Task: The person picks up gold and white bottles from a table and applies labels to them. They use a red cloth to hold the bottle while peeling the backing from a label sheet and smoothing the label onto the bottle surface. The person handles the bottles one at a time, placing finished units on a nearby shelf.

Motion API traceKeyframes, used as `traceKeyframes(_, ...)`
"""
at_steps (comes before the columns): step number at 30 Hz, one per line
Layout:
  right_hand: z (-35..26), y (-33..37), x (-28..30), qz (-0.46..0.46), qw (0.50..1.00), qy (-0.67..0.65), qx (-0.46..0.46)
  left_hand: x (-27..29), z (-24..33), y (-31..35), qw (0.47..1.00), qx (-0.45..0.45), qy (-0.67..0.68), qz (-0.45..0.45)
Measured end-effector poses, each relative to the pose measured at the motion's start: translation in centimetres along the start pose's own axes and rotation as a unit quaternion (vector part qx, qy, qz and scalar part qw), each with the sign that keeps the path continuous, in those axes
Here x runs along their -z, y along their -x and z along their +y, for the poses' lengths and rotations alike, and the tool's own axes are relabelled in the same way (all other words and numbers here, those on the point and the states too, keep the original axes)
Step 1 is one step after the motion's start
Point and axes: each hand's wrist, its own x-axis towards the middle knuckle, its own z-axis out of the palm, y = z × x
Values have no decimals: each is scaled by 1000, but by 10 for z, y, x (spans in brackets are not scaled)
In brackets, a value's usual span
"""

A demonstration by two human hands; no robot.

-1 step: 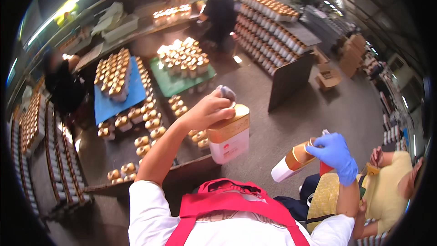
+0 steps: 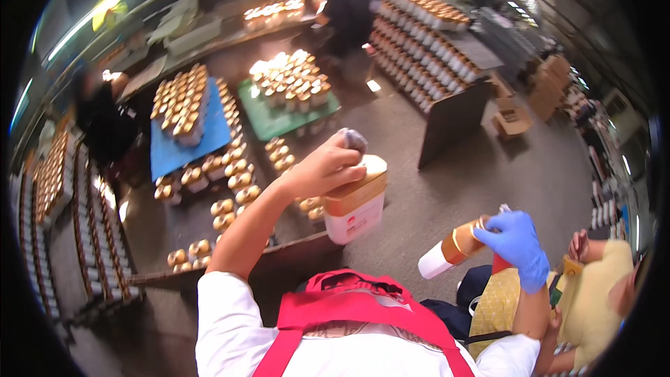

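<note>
My bare left hand (image 2: 326, 169) is closed around the top of a white container with a gold upper part (image 2: 354, 218), which hangs upright at the middle of the view. A crumpled grey cloth (image 2: 354, 141) is pinched in the same hand. To the right, my right hand (image 2: 520, 241) wears a blue glove. Its fingers are closed on the gold end of a second white and gold container (image 2: 447, 251), tilted with its white end toward the lower left. Something red (image 2: 500, 262) shows just below the glove, too covered to name.
Several gold-topped containers stand on a blue sheet (image 2: 162, 160) and a green sheet (image 2: 269, 126) on the table ahead. A stepped rack (image 2: 452, 122) full of containers stands farther right, near a cardboard box (image 2: 513, 120). A person in yellow (image 2: 604, 293) is close at my right; others work beyond.
The whole view has shifted slightly, with the background lying a little farther right. Both hands keep their grip on the containers.
</note>
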Motion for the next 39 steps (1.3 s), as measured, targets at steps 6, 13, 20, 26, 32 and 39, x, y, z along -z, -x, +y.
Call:
traceKeyframes(6,11,12,-57,18,999,-24,-37,5,-13,44,966,83,-224,-100)
traceKeyframes(13,9,-6,-129,18,995,-95,13,9,-51,113,933,175,-301,-85)
traceKeyframes(20,-10,-37,-187,-25,992,-111,46,-1,-115,175,905,229,-342,-105)
traceKeyframes(26,-29,-60,-231,-68,989,-106,78,-6,-180,225,890,293,-332,-108)
traceKeyframes(32,-38,-75,-265,-139,981,-116,72,-16,-262,282,877,313,-330,-156)
traceKeyframes(39,-36,-80,-313,-175,979,-80,67,-37,-326,345,854,346,-351,-167)
